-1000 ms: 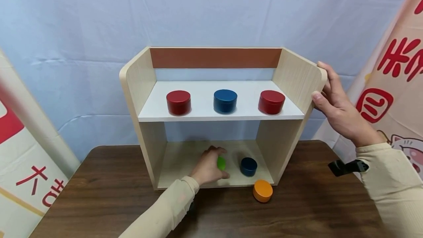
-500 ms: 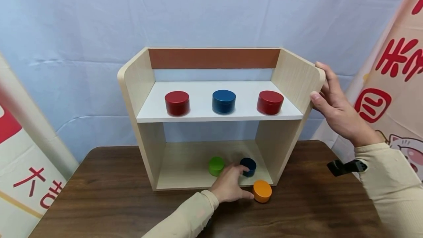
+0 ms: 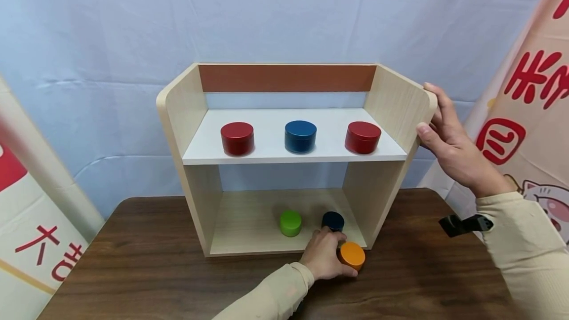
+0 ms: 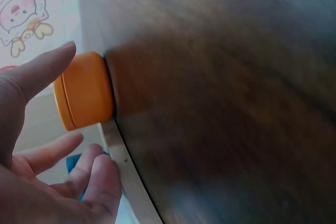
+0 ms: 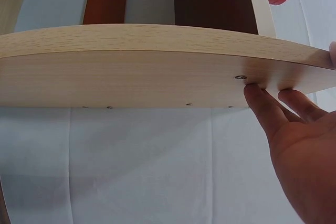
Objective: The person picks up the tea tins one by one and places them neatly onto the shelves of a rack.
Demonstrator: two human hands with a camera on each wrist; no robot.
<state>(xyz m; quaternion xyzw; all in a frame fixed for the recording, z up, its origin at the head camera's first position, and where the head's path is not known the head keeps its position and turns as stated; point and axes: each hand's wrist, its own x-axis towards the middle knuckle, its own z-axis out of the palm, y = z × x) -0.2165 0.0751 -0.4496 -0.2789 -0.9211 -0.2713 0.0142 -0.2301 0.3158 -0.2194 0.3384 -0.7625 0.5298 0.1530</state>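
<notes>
On the table in front of the shelf's front edge stands a round orange tin (image 3: 352, 255). My left hand (image 3: 326, 255) is spread around its left side, thumb in front and fingers behind. In the left wrist view a gap shows between the fingers (image 4: 90, 174) and the orange tin (image 4: 88, 90), while the thumb overlaps it. My right hand (image 3: 453, 144) grips the right side panel of the wooden shelf (image 3: 402, 105), its fingertips (image 5: 255, 95) pressed to the panel's outer face. A dark blue tin (image 3: 333, 220) and a green tin (image 3: 291, 223) stand on the bottom board.
Along the white upper board (image 3: 271, 158) stand a red tin (image 3: 237, 139), a blue tin (image 3: 300, 137) and another red tin (image 3: 362, 137). The shelf stands on a dark wooden table (image 3: 146, 270), with a pale cloth (image 3: 284, 14) hanging behind.
My left hand has moved from the green tin, past the dark blue one, to the right and down to the orange tin. The right hand keeps its hold on the shelf.
</notes>
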